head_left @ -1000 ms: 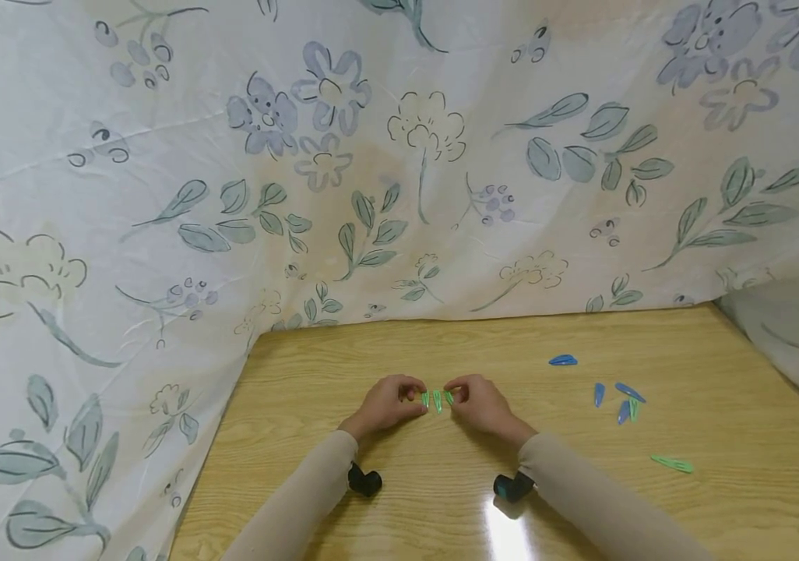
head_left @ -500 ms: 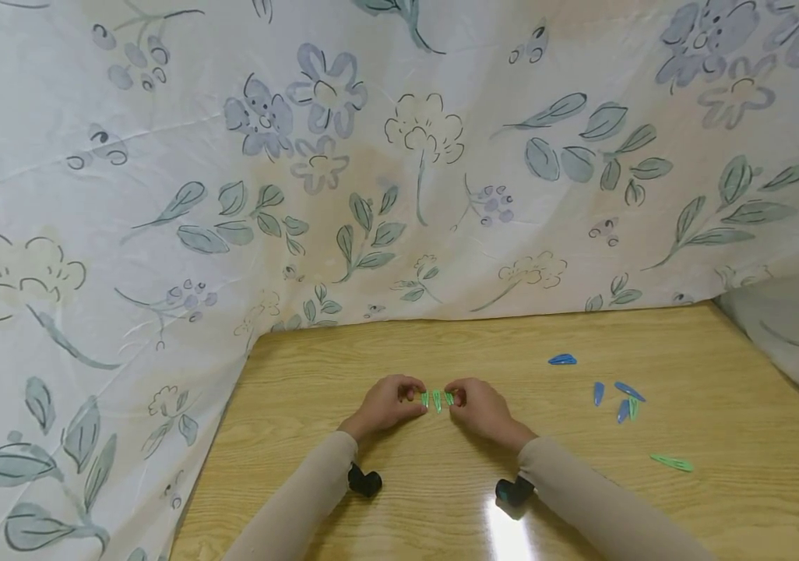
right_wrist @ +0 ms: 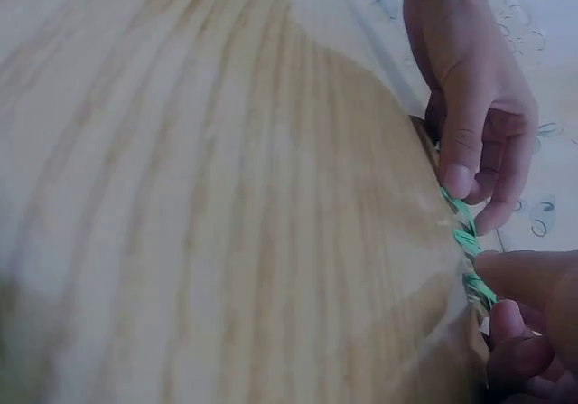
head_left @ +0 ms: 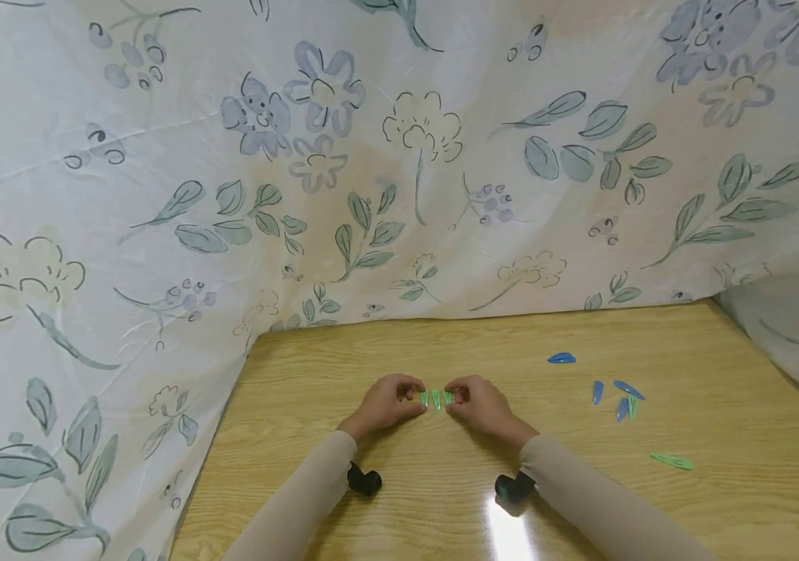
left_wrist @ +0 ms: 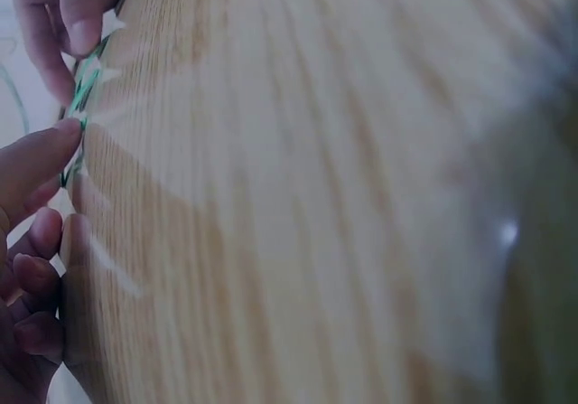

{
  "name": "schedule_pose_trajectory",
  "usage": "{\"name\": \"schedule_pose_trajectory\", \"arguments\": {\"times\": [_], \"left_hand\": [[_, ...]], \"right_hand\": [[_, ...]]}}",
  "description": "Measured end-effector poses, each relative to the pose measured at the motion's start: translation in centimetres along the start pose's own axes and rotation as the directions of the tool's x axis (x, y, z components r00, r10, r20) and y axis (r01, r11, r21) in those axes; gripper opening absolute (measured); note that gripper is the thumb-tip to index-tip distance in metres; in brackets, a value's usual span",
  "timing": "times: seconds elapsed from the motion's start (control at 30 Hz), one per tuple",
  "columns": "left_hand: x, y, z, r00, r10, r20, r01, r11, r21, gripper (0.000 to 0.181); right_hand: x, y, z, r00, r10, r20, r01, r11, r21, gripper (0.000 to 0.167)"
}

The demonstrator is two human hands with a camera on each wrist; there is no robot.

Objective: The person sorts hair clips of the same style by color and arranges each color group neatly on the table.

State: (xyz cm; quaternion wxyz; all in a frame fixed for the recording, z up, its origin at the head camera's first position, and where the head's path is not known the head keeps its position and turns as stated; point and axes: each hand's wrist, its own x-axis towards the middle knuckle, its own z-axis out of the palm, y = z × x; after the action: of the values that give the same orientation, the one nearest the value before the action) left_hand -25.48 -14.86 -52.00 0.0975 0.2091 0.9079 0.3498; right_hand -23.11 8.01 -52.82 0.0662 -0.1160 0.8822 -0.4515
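Observation:
Three green snap hair clips lie side by side in a short row on the table, their long sides facing one another. My left hand [head_left: 385, 403] pinches the left clip [head_left: 424, 400] between thumb and finger. At the other end, the right clip [head_left: 449, 397] is pinched by my right hand [head_left: 485, 409]. Between them lies the middle clip [head_left: 437, 400], which neither hand touches. Both wrist views show the row low and edge-on; fingertips partly cover the outer clips there, and the middle clip [right_wrist: 467, 241] shows in the right wrist view.
To the right on the wooden table [head_left: 399, 499] lie a blue clip [head_left: 561, 358], a small group of blue clips [head_left: 628, 389] with a green clip [head_left: 633, 406] among them, and a lone green clip [head_left: 670, 460] nearer me. Floral cloth [head_left: 399, 195] hangs behind and on both sides.
Both hands stay almost where they were. The right clip has shifted very slightly and now shows a little more beside the right fingertips.

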Motion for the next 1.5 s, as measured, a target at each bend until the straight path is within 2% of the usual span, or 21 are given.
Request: {"name": "schedule_pose_trajectory", "arguments": {"times": [0.13,0.3,0.67,0.93,1.17,1.5], "left_hand": [[-0.2,0.0,0.0,1.000,-0.003,-0.005,0.003,1.000,0.002,0.027],[-0.3,0.0,0.0,1.000,-0.001,-0.005,0.001,1.000,0.001,0.027],[0.0,-0.4,0.2,1.000,0.008,-0.011,-0.008,1.000,0.013,0.028],[0.0,-0.4,0.3,1.000,0.008,-0.013,-0.008,1.000,0.007,0.028],[0.0,-0.4,0.2,1.000,0.012,-0.011,-0.012,1.000,0.015,0.028],[-0.2,-0.6,0.1,1.000,0.021,-0.007,-0.021,1.000,0.008,0.029]], "right_hand": [[0.0,0.2,-0.1,1.000,0.016,0.005,-0.016,0.996,0.083,0.029],[-0.2,0.5,-0.7,1.000,-0.001,-0.029,0.006,0.984,0.180,0.028],[-1.6,0.2,-2.8,1.000,0.021,-0.003,-0.019,0.961,0.275,0.033],[-3.2,0.6,-4.6,1.000,0.005,0.028,-0.012,0.962,0.272,0.039],[-5.0,1.2,-6.6,0.997,-0.070,0.035,0.058,0.960,0.274,0.040],[-7.3,2.5,-9.1,1.000,-0.025,0.016,0.021,0.978,0.209,0.043]]}}
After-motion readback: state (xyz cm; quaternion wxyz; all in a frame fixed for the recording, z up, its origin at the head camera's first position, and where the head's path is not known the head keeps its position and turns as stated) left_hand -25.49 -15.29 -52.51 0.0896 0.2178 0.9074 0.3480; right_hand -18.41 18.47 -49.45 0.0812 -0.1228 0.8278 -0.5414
